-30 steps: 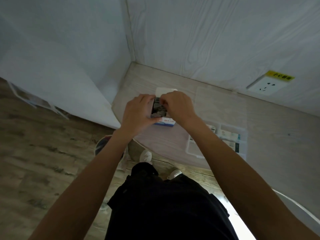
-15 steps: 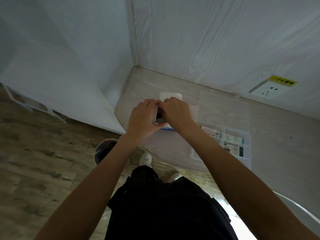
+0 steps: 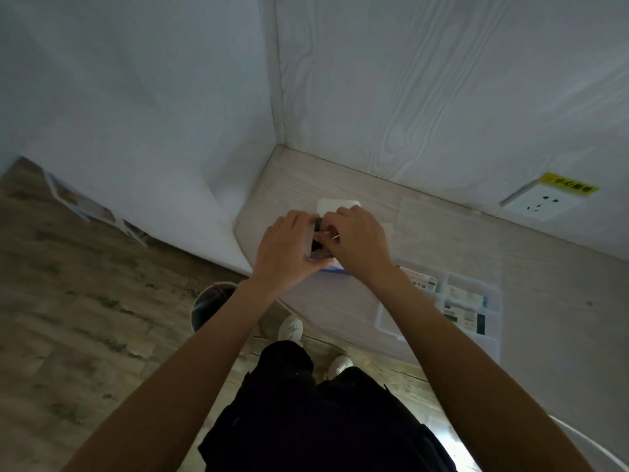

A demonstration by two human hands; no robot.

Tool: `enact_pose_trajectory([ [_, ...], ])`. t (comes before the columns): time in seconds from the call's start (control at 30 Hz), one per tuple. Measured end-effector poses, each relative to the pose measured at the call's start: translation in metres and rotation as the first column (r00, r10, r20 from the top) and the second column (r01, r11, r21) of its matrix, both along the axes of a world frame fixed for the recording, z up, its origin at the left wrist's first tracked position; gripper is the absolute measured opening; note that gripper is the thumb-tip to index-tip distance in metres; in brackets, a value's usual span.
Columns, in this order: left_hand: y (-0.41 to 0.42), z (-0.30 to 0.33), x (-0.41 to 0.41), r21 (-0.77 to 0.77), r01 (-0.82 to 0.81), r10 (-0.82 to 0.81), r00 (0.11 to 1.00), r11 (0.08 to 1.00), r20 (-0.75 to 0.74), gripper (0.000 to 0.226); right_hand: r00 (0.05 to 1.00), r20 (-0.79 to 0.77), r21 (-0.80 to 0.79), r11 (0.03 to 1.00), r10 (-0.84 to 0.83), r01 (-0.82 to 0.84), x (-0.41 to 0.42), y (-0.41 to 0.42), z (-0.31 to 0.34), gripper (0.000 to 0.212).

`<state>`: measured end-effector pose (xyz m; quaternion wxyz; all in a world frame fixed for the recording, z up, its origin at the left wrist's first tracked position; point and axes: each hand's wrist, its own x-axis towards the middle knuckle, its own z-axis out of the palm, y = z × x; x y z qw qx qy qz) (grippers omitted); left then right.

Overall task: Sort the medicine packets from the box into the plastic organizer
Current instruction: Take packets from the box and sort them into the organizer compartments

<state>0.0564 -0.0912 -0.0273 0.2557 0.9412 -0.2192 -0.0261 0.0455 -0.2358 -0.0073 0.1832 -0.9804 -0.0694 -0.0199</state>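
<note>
Dim, soft, wide-angle warp at edges

Your table (image 3: 510, 253) shows a pale, matt wood-grain finish, and the wall panels (image 3: 442, 80) behind it carry the same washed grain, smooth and dull. To the right of the box (image 3: 335, 267), which looks like white card with a blue edge, the plastic organizer (image 3: 495, 338) is clear, faintly glossy plastic holding printed packets (image 3: 466, 296). The floor (image 3: 85, 335) below the table is rougher, weathered-looking wood plank.
</note>
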Motion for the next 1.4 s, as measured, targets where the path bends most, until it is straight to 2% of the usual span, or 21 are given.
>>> enact_pose_trajectory([
  [0.13, -0.001, 0.000, 0.000, 0.018, -0.013, 0.014, 0.999, 1.000, -0.038, 0.073, 0.992, 0.094, -0.033, 0.996, 0.081, -0.078, 0.003, -0.009, -0.002, 0.010],
  [0.23, -0.001, -0.003, -0.004, 0.016, -0.041, 0.042, 0.998, 0.999, -0.055, 0.075, 0.996, 0.065, 0.159, 0.984, 0.068, -0.077, 0.002, -0.019, 0.000, 0.007],
  [0.3, -0.003, -0.005, -0.012, 0.004, -0.071, 0.071, 0.996, 0.997, -0.054, 0.075, 0.997, -0.017, 0.286, 0.956, 0.073, -0.065, 0.000, -0.023, 0.001, 0.004],
  [0.4, -0.006, -0.005, -0.023, 0.000, -0.121, 0.121, 0.990, 0.993, -0.068, 0.074, 0.993, -0.100, 0.388, 0.921, 0.070, -0.026, -0.004, -0.024, 0.006, 0.004],
  [0.47, -0.007, -0.003, -0.029, 0.001, -0.136, 0.135, 0.989, 0.991, -0.067, 0.073, 0.993, -0.095, 0.372, 0.928, 0.070, -0.030, -0.007, -0.023, 0.010, 0.006],
  [0.63, -0.009, -0.001, -0.035, 0.052, -0.152, 0.155, 0.987, 0.987, -0.050, 0.073, 0.984, 0.002, 0.246, 0.954, 0.178, -0.173, -0.011, -0.022, 0.007, 0.019],
  [0.8, -0.010, -0.001, -0.035, 0.064, -0.141, 0.143, 0.989, 0.988, -0.036, 0.068, 0.978, -0.055, 0.304, 0.936, 0.202, -0.176, -0.011, -0.019, 0.000, 0.014],
  [0.87, -0.011, 0.001, -0.036, 0.041, -0.140, 0.141, 0.989, 0.989, -0.037, 0.067, 0.976, -0.074, 0.323, 0.931, 0.205, -0.171, -0.011, -0.019, 0.001, 0.021],
  [0.97, -0.012, 0.002, -0.035, 0.020, -0.133, 0.134, 0.990, 0.991, -0.047, 0.069, 0.982, -0.060, 0.310, 0.938, 0.181, -0.154, -0.011, -0.018, 0.000, 0.018],
  [1.13, -0.010, 0.002, -0.037, -0.011, -0.149, 0.148, 0.987, 0.989, -0.060, 0.066, 0.993, 0.048, 0.357, 0.926, 0.110, -0.119, -0.012, -0.016, -0.006, 0.006],
  [1.3, -0.008, -0.001, -0.032, -0.035, -0.160, 0.156, 0.984, 0.986, -0.085, 0.073, 0.976, 0.213, 0.484, 0.873, -0.046, -0.064, -0.014, -0.026, 0.006, 0.008],
  [1.4, -0.009, 0.002, -0.031, -0.038, -0.154, 0.150, 0.984, 0.987, -0.093, 0.076, 0.961, 0.240, 0.566, 0.824, -0.137, -0.024, -0.016, -0.033, 0.018, 0.010],
])
